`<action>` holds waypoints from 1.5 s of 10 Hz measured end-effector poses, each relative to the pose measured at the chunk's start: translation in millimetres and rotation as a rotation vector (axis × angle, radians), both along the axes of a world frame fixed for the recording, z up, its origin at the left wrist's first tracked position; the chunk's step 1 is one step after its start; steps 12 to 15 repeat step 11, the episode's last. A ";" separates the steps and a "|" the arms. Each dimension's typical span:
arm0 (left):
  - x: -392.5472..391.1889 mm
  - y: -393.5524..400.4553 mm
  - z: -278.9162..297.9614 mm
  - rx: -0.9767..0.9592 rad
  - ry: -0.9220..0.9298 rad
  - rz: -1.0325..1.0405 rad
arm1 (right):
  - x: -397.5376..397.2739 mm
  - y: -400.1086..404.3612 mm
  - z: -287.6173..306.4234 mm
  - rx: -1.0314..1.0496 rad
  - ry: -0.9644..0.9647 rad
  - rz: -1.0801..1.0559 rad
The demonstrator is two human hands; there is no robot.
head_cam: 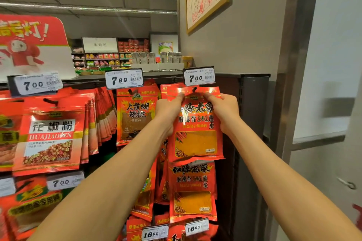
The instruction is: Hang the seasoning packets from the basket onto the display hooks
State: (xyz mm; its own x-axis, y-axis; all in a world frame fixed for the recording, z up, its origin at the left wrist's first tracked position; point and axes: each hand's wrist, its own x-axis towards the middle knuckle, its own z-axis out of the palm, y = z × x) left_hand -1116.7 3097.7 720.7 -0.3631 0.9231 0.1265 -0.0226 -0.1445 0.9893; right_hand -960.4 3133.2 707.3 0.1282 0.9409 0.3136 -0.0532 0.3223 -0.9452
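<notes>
A red seasoning packet (195, 139) with a yellow window hangs at the top right of the rack. My left hand (168, 109) pinches its upper left corner and my right hand (223, 109) pinches its upper right corner. The packet's hang hole sits on the black display hook (194, 89) under the 7.00 price tag (198, 76). More red packets of the same kind (164, 89) hang behind it. The basket is out of view.
A second row of the same packet (193, 190) hangs below. To the left hang chilli packets (135, 115) under a 7.99 tag (123, 78) and pepper powder packets (49, 135). A dark rack post (254, 103) and a grey wall (254, 35) stand at the right.
</notes>
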 end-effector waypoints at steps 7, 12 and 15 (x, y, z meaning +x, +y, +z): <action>-43.5 163.1 -24.2 -0.046 0.089 0.181 | -58.2 191.4 -11.6 -0.089 -0.191 -0.052; -99.8 -6.8 -25.4 0.162 0.017 0.086 | -23.2 41.2 -22.0 0.075 -0.198 -0.060; -99.8 -6.8 -25.4 0.162 0.017 0.086 | -23.2 41.2 -22.0 0.075 -0.198 -0.060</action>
